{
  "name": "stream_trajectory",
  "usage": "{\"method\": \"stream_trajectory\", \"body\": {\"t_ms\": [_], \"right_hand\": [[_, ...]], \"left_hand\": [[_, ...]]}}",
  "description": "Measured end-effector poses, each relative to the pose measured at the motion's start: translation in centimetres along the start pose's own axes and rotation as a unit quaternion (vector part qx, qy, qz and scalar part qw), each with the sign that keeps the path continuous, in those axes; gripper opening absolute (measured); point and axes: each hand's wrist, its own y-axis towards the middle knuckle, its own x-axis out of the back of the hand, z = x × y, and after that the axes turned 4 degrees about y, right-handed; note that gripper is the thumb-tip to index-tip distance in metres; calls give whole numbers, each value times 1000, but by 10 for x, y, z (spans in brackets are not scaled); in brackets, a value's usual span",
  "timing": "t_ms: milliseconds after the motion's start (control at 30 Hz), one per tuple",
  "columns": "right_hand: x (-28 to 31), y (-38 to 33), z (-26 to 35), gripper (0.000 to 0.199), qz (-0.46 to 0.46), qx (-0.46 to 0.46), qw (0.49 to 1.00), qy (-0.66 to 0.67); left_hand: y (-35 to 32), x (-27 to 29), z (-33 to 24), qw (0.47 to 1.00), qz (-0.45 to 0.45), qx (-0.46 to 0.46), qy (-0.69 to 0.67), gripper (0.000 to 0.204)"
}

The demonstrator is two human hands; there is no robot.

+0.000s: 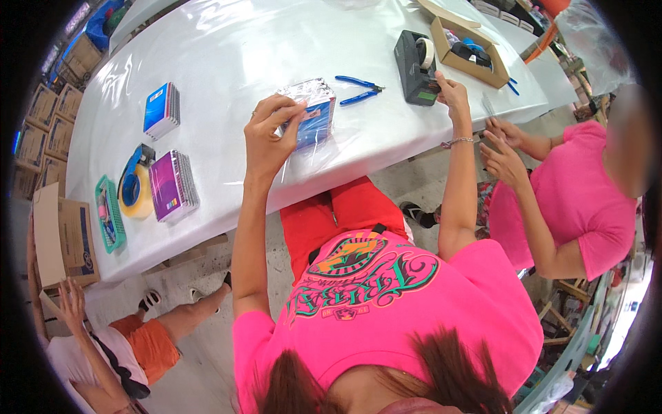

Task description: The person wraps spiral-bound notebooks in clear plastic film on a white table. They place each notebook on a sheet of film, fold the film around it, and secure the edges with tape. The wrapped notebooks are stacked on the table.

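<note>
Blue notebooks [316, 124] at left hand [271, 132], tape dispenser [412, 81] at right hand [452, 95]

Desk [234, 186]: one, large, white glossy cover, bright reflections over its far part. Pale surface [141, 21]: one, partly seen, beyond the desk's far left edge. Floor [207, 359]: grey, marked with small specks. Cardboard boxes [43, 109]: brown, stacked, far left. Wooden bar [196, 250]: below the desk's near left edge. Wooden frame [574, 290]: lower right, kind unclear. Light [631, 310]: white glare, right rim. Plastic sheeting [596, 41]: clear, bunched, upper right.
</note>
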Motion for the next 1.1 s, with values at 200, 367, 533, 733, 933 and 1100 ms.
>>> {"method": "stream_trajectory", "body": {"t_ms": [200, 367, 533, 733, 933, 1100], "right_hand": [[-1, -2, 11, 23, -10, 60, 995, 82], [-6, -28, 6, 20, -63, 85, 985, 135], [-14, -72, -19, 20, -39, 2, 986, 163], [-17, -74, -8, 21, -135, 80, 970, -188], [-29, -107, 9, 27, 28, 43, 999, 6], [-125, -209, 113, 25, 268, -3, 940, 213]], "left_hand": [[3, 0, -1, 1000, -9, -5, -25, 13], [5, 1, -2, 999, 5, -36, 4, 10], [7, 2, 0, 997, 21, -72, 34, 11], [5, -3, 4, 997, -1, -68, 33, 11], [2, -6, 2, 995, -16, -88, 44, 10], [-5, -6, 11, 985, -22, -130, 108, 17]]}}
